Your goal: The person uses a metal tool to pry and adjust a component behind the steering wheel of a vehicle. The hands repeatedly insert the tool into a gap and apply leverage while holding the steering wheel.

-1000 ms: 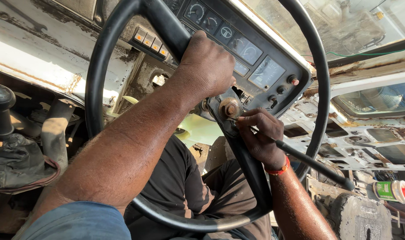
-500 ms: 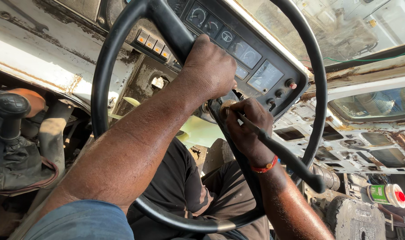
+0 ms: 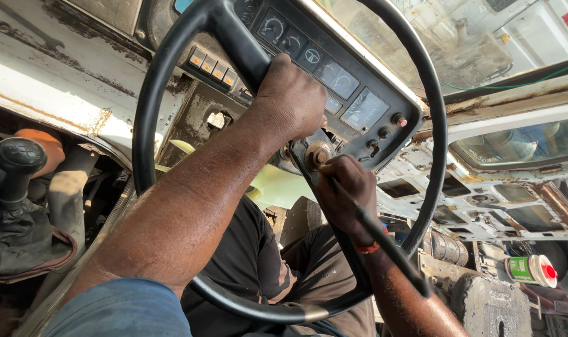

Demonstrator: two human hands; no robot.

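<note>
From where I sit, the black steering wheel fills most of the view, and I place everything else by it. Well to the left of its rim stands a black gear lever knob above a worn leather boot. Just inside the rim at upper left, a row of small orange switches sits on the dash.

My left hand reaches through the wheel from lower left and is closed in a fist around the upper spoke, close to the hub. Right beside it, at the wheel's centre, I see the round hub nut on the steering column.

My right hand lies just below and to the right of that nut, fingers curled tight around a long dark bar tool. The bar runs from the hub down to the right, along my forearm, and ends near the lower right rim. I cannot tell whether its tip actually sits on the nut. A red band circles that wrist.

Behind the hub the instrument cluster shows round gauges. Outside the rim at lower right, a green can with a red cap lies on its side.
</note>
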